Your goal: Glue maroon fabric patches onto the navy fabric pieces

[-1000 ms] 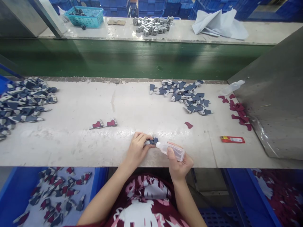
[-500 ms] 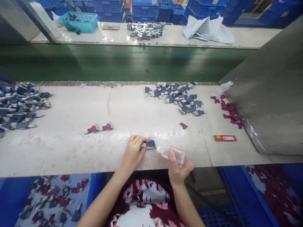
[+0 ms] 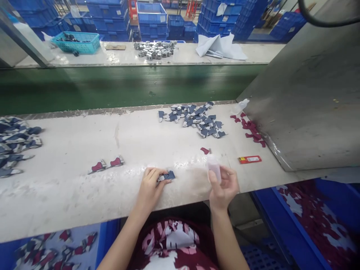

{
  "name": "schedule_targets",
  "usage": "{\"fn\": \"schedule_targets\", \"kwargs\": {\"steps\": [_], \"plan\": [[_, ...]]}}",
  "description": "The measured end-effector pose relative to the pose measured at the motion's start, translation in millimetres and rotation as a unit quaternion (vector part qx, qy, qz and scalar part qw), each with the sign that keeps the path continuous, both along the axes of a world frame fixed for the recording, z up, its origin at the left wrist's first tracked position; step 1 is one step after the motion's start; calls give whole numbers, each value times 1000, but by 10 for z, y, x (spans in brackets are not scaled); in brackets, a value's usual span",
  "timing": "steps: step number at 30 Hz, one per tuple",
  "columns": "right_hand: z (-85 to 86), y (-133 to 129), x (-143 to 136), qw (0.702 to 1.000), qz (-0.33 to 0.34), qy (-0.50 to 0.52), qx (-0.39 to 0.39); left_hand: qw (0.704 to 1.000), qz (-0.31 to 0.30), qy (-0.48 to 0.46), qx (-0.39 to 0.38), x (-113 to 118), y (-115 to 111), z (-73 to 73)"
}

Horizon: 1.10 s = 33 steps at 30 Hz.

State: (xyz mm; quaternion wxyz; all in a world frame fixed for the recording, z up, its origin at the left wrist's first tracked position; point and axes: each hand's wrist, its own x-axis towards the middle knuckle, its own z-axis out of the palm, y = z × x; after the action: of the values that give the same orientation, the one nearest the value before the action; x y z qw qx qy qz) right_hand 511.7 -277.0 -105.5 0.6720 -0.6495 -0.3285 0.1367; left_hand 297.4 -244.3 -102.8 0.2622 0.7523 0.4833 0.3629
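Observation:
My left hand (image 3: 150, 186) pinches a blue and grey part (image 3: 169, 175) at the table's front. To its right, my right hand (image 3: 224, 186) grips a clear squeeze bottle (image 3: 214, 167), its tip raised and pointing away from me. Just beyond the bottle lies a single dark red piece (image 3: 205, 150). Two grey parts with red faces, one of them a red-faced part (image 3: 116, 161), rest left of my left hand. A pile of blue and grey parts (image 3: 197, 119) sits farther back on the table.
More blue-grey parts (image 3: 17, 140) are heaped at the left. Red pieces (image 3: 253, 131) and a red packet (image 3: 249, 159) lie by the metal panel (image 3: 315, 97). Bins with parts stand below the front edge. A turquoise basket (image 3: 77, 45) is on the back ledge.
The bottle has moved right, away from the blue part, and its tip has swung upward. My left hand still holds the part. The whole view has shifted.

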Motion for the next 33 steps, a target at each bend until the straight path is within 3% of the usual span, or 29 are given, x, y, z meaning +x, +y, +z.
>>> {"fn": "schedule_targets", "kwargs": {"steps": [4,10,12,14,17,18,20,23,27,33], "plan": [[26,242,359,999,-21,41,-3,1000,1,-4,6,-7,1,-7],[-141,349,613,997,-2,54,-61,1000,2,-6,3,-12,5,-27],[-155,298,584,998,-18,4,-59,1000,3,-1,2,-14,5,-28],[-126,221,501,990,-87,-97,-45,1000,5,4,0,-14,6,-28],[-58,131,315,941,-189,-279,-14,1000,6,4,-2,-10,6,-25],[-42,126,253,933,-168,-319,-14,1000,5,3,-1,-8,6,-24],[-26,167,154,934,-57,-350,-44,1000,4,-1,1,-5,5,-20],[-30,324,97,931,56,-330,-149,1000,6,-6,3,-4,1,-13],[-21,513,122,910,54,-313,-267,1000,2,-8,-1,-13,-1,2],[-2,554,130,906,49,-317,-274,1000,-4,-9,-8,-14,-1,16]]}}
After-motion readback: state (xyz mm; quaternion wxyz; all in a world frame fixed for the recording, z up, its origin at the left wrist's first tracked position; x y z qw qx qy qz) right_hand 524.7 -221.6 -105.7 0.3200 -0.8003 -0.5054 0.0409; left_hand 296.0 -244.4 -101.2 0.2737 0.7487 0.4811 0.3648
